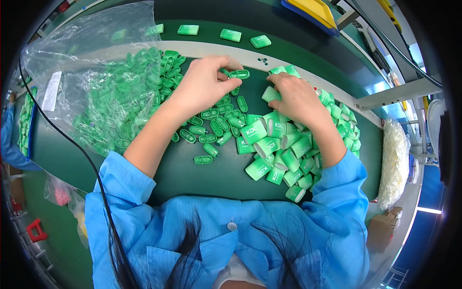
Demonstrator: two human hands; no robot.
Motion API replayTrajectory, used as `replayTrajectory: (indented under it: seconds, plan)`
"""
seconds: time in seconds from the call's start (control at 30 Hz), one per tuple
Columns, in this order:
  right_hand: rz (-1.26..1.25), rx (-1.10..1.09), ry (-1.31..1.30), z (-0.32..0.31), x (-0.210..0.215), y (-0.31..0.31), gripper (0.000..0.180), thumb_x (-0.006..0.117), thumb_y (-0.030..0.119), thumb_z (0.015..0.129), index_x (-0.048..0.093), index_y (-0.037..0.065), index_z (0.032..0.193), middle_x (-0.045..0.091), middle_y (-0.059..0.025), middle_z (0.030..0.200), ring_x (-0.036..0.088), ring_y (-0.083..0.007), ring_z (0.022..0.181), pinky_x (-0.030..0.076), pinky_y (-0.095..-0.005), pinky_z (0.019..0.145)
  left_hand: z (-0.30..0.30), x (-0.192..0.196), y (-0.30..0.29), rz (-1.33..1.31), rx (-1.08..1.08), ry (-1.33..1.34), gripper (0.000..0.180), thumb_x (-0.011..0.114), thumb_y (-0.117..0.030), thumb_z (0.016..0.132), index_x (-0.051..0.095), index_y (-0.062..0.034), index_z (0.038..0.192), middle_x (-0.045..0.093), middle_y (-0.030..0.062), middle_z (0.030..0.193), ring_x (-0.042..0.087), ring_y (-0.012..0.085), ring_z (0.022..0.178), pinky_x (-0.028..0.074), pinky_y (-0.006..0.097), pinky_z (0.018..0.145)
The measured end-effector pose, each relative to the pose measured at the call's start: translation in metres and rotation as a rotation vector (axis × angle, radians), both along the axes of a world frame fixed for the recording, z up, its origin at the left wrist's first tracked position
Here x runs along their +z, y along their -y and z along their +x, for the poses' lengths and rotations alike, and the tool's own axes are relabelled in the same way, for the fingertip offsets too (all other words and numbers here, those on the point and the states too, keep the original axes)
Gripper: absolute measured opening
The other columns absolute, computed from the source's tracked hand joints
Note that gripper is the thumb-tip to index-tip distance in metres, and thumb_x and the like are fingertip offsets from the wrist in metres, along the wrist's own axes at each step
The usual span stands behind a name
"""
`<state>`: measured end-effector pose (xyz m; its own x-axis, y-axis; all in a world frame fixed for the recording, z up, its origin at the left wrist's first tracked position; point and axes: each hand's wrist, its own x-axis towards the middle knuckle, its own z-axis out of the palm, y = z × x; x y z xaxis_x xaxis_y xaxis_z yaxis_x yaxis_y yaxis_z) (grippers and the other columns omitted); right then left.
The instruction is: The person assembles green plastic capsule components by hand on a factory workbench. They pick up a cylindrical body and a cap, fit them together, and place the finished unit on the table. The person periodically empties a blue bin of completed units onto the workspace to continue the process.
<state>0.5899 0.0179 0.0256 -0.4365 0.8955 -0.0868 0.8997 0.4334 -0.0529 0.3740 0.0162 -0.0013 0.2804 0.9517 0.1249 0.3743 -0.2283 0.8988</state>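
Note:
My left hand pinches a small green oval plastic ring between thumb and fingers, above a scatter of like green rings on the dark green table. My right hand closes on a hollow green plastic shell at the top of a heap of such green shells. The two hands are a short gap apart. Both forearms wear blue sleeves.
A clear plastic bag holding many green rings lies at the left. Three finished green pieces sit on the conveyor belt beyond a pale rail. A bag of white parts rests at the right. A black cable crosses the left side.

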Motion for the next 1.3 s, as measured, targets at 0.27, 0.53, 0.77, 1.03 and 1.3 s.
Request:
replayTrajectory:
  seconds: [0.27, 0.53, 0.77, 1.03, 1.3]
  plan:
    - [-0.081, 0.058, 0.028, 0.001, -0.004, -0.004, 0.041, 0.071, 0.010, 0.067, 0.056, 0.002, 0.104, 0.059, -0.0130, 0.096, 0.059, -0.0300, 0.089, 0.047, -0.0385, 0.078, 0.006, 0.000, 0.011, 0.027, 0.016, 0.009, 0.028, 0.070, -0.010, 0.076, 0.059, -0.0020, 0.101, 0.064, 0.0075, 0.088, 0.063, 0.0125, 0.071, 0.053, 0.025, 0.070]
    - [-0.532, -0.192, -1.118, -0.008, 0.006, -0.001, 0.031, 0.069, 0.012, 0.079, 0.055, -0.004, 0.102, 0.062, -0.0048, 0.086, 0.055, -0.0053, 0.062, 0.045, -0.0207, 0.055, 0.005, -0.012, 0.003, -0.105, -0.078, 0.291, 0.029, 0.070, -0.009, 0.075, 0.060, 0.0001, 0.101, 0.061, 0.0040, 0.084, 0.059, 0.0095, 0.074, 0.049, 0.023, 0.069]
    - [-0.560, -0.292, -1.471, -0.009, -0.007, 0.009, 0.029, 0.065, 0.006, 0.083, 0.053, -0.003, 0.108, 0.063, -0.0079, 0.094, 0.061, -0.0110, 0.075, 0.050, -0.0227, 0.068, 0.003, -0.013, 0.001, -0.334, -0.122, 0.626, 0.027, 0.064, -0.010, 0.083, 0.060, -0.0014, 0.108, 0.063, 0.0045, 0.094, 0.061, 0.0108, 0.082, 0.050, 0.023, 0.076]
    - [-0.526, -0.233, -1.455, -0.010, -0.015, 0.009, 0.032, 0.065, 0.001, 0.080, 0.053, -0.004, 0.110, 0.064, -0.0110, 0.098, 0.062, -0.0140, 0.085, 0.051, -0.0254, 0.077, 0.012, -0.018, 0.008, -0.316, -0.069, 0.610, 0.030, 0.064, -0.007, 0.083, 0.057, 0.0012, 0.111, 0.065, 0.0090, 0.100, 0.062, 0.0125, 0.090, 0.051, 0.025, 0.080]
    - [-0.441, -0.160, -1.383, -0.008, -0.016, 0.013, 0.033, 0.066, -0.004, 0.078, 0.055, -0.004, 0.109, 0.064, -0.0122, 0.100, 0.062, -0.0157, 0.091, 0.051, -0.0269, 0.084, 0.009, -0.009, 0.012, -0.129, -0.063, 0.399, 0.031, 0.065, -0.006, 0.082, 0.060, 0.0045, 0.111, 0.066, 0.0110, 0.099, 0.063, 0.0132, 0.091, 0.050, 0.025, 0.083]
